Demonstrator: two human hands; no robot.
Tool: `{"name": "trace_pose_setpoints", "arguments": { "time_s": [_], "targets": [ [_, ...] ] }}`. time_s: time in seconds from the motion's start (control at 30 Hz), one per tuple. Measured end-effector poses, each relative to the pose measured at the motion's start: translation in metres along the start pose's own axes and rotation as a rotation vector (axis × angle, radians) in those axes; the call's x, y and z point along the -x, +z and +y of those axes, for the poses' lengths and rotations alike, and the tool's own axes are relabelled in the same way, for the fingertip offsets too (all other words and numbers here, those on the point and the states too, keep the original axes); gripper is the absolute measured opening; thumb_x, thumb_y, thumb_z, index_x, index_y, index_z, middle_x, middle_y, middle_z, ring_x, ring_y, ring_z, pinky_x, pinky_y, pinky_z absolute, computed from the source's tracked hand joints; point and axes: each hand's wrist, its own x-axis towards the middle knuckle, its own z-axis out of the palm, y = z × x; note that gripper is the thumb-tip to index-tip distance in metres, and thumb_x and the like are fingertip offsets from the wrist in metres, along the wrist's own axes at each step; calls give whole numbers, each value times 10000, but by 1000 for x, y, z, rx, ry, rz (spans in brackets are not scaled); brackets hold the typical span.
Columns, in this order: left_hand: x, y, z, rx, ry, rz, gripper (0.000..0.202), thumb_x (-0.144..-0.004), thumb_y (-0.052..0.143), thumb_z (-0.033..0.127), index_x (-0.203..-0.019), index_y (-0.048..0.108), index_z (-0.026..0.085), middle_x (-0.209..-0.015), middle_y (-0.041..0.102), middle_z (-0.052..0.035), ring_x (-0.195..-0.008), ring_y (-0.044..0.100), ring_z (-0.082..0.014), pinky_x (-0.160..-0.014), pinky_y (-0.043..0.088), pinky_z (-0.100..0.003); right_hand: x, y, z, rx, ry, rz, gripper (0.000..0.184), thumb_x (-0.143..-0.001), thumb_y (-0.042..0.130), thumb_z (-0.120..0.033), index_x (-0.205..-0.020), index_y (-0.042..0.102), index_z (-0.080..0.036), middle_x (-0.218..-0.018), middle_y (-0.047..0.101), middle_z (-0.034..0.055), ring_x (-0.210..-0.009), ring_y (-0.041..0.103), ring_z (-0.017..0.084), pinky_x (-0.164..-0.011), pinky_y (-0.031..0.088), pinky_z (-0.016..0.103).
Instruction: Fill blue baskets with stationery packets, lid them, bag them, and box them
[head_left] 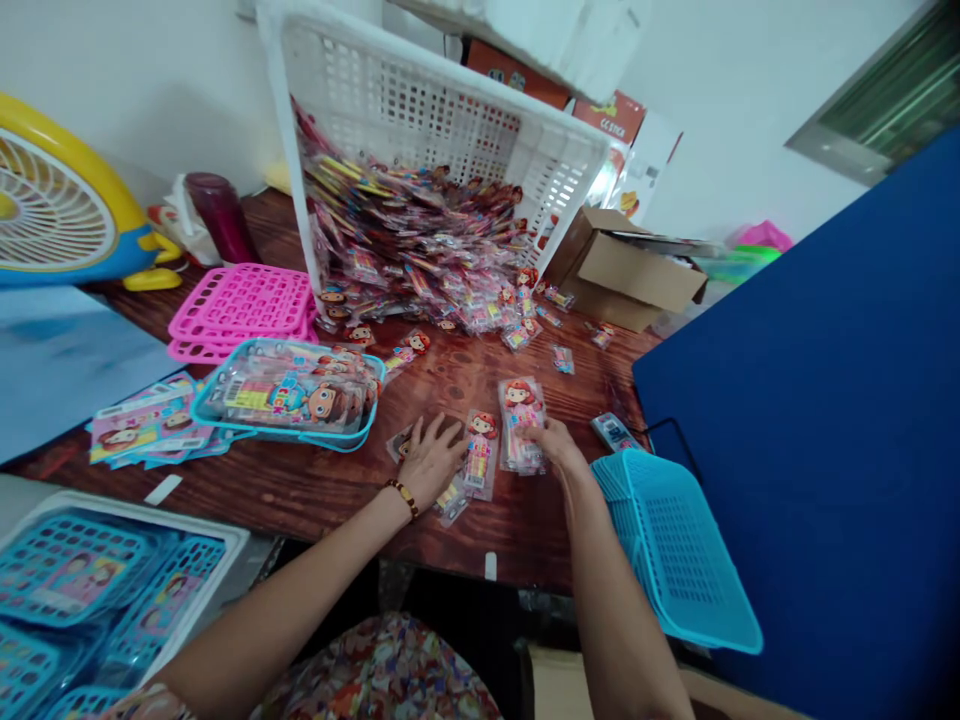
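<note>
Left hand point(433, 458) was laid flat, fingers spread, on clear-plastic doll packs point(480, 455) on wood-grain table point(315, 490). Stack of packs point(520, 424) was pinched by right hand point(551, 440). "CC STICK" was read on red box point(616, 115).

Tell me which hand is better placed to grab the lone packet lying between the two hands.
Probably left. The left hand lies flat on the table with fingertips right beside the loose packet. The right hand is already gripping a stack of packets, so it looks occupied.
</note>
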Motion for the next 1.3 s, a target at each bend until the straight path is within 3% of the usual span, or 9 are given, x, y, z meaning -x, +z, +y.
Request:
{"name": "trace_pose_setpoints", "arguments": {
  "time_s": [0.23, 0.37, 0.53, 0.77, 0.9, 0.97, 1.07, 1.17, 1.3],
  "targets": [
    [-3, 12, 41, 34, -65, 62, 395, -880, 572, 284, -1269, 569, 213, -1354, 569, -128, -1311, 438, -342, -1115, 234, -626, 20, 21, 7, -13, 73, -97, 329, -582, 777, -344, -812, 669, -135, -698, 711, 63, -666, 685, 231, -601, 534, 310],
    [2, 4, 21, 72, -73, 68, 354, -892, 543, 271, -1245, 583, 266, -1304, 628, -66, -1293, 471, -296, -1111, 245, -608, 9, 34, 0, 155, 135, -121, 241, -535, 791, -259, -701, 659, -144, -668, 682, 51, -749, 681, 264, -646, 514, 324],
    [38, -31, -18, 62, -132, 115, 376, -951, 428, 255, -1311, 535, 234, -1321, 613, -68, -1266, 486, -245, -1100, 318, -487, 16, 39, -11, 308, 93, -37, 500, -507, 803, -216, -980, 643, -197, -1115, 673, 108, -1134, 582, 317, -874, 458, 378],
    [91, -45, -8, 62, -162, 126, 323, -948, 438, 231, -1244, 569, 240, -1267, 634, -66, -1235, 499, -246, -1103, 309, -496, 25, 29, -18, 191, 49, -105, 511, -616, 740, -258, -1077, 552, -142, -1007, 692, 80, -896, 653, 223, -738, 485, 287],
    [101, -41, -8, 88, -235, 114, 355, -948, 425, 222, -1290, 519, 230, -1252, 625, -89, -1167, 535, -254, -1033, 385, -495, 49, 42, -28, -26, -98, -346, 566, -593, 761, -296, -1101, 554, -158, -1051, 684, 48, -940, 632, 213, -773, 487, 278],
    [103, -40, -11, 100, -265, 134, 412, -957, 407, 228, -1367, 435, 225, -1292, 585, -109, -1188, 523, -259, -1009, 416, -483, 63, 60, -34, 124, -91, -415, 574, -563, 792, -298, -1083, 582, -174, -1028, 690, 52, -962, 625, 245, -814, 474, 318],
    [101, -49, -16, 106, -289, 198, 541, -967, 390, 242, -1485, 236, 225, -1405, 476, -143, -1287, 455, -269, -1034, 415, -479, 79, 84, -43, 573, -90, -344, 666, -538, 839, -346, -1127, 597, -154, -1141, 654, 140, -1088, 575, 330, -929, 414, 419],
    [92, -69, -15, 47, -145, 156, 656, -951, 416, 224, -1527, 101, 217, -1514, 359, -149, -1410, 311, -278, -1111, 341, -491, 88, 95, -46, 813, -219, -269, 652, -612, 797, -390, -1172, 598, -123, -1247, 581, 210, -1147, 530, 371, -946, 395, 471],
    [63, -99, -4, -94, 202, -127, 838, -864, 563, 259, -1532, 65, 178, -1566, 301, -132, -1476, 158, -307, -1193, 148, -542, 99, 98, -44, 799, -491, -279, 523, -798, 618, -285, -1306, 548, -178, -1326, 572, 162, -1196, 522, 310, -1026, 349, 480]
  ]
}}
